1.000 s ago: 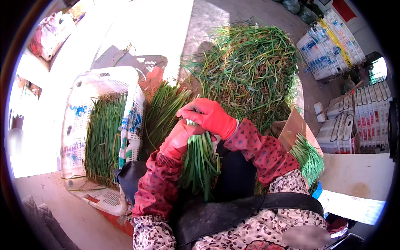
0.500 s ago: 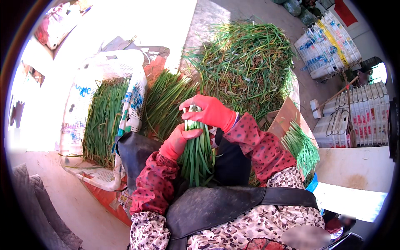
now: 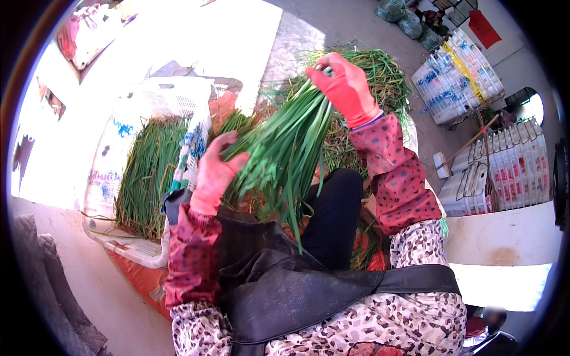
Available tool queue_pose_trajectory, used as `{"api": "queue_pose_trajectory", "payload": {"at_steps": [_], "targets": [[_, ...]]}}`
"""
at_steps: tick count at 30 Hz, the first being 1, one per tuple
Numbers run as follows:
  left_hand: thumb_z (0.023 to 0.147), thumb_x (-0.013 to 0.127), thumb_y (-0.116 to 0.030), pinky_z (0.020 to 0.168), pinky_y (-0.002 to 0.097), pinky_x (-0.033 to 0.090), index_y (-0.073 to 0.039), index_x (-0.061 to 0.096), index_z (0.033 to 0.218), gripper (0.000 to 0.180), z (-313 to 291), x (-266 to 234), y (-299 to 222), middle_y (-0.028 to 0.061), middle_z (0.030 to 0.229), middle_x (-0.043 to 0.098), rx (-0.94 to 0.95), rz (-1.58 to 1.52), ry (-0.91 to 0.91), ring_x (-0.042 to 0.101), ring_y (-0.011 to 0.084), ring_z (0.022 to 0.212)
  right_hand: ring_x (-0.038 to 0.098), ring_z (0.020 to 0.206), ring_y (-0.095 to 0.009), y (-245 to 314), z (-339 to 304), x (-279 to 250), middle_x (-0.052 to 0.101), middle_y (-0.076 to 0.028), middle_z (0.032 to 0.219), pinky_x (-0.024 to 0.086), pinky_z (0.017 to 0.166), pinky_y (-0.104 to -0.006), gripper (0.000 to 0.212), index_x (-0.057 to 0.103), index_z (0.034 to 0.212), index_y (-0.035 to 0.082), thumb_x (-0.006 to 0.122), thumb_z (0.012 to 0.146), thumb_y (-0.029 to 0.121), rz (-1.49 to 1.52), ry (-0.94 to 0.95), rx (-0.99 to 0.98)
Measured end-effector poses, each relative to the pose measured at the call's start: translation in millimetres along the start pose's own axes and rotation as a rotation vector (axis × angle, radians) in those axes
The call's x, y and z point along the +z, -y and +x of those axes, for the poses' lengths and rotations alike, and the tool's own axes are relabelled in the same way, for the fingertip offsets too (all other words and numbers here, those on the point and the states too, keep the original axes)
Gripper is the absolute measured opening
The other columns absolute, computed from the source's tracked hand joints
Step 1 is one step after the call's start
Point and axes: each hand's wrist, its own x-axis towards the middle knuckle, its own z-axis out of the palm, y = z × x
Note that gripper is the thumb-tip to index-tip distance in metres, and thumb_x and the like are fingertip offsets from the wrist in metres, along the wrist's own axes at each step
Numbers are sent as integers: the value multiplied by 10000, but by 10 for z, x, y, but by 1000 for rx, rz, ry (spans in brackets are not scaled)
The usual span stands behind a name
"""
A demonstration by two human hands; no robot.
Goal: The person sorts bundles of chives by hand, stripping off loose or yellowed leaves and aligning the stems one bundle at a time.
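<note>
- At the far left, a white perforated plastic crate (image 3: 148, 260) with blue markings holds a thick layer of long, thin green stalks (image 3: 145, 178).
- Just right of the crate, the left hand (image 3: 215, 172), in a coral-red glove, has its fingers spread wide and its thumb apart; whether the thumb touches the leaves beside it, I cannot tell.
- In the middle, a loose bunch of long, flat green leaves with pale ends (image 3: 291, 142) hangs at a slant above the person's lap, its leafy ends fanning down toward the left hand.
- At the bunch's upper end, the right hand (image 3: 345, 86), gloved likewise, has its fingers closed around the pale ends.
- Behind that hand lies a tangled green-and-brown heap of plant matter (image 3: 383, 77).
- Farther right stand stacked white plastic crates (image 3: 519, 166).
</note>
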Motion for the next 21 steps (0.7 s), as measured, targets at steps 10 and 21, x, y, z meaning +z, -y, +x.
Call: {"api": "queue_pose_trajectory", "payload": {"at_steps": [10,21], "targets": [[937,382,-565,787,406,538,31,555,1138,652,-398,314,-544,126,983,664,-798,-1562,314,663,231,851,584,645,-241,678,-1266,714,572,-36,713,471,575,-373,127,621,786,113,708,727,184,-278,110,-472],[835,587,-89,639,363,567,25,564,1118,306,-1260,122,62,131,906,650,-884,-936,151,627,203,671,580,951,-110,467,-2419,843,631,-46,1009,495,803,-264,302,586,1089,3,671,864,185,780,257,701]]}}
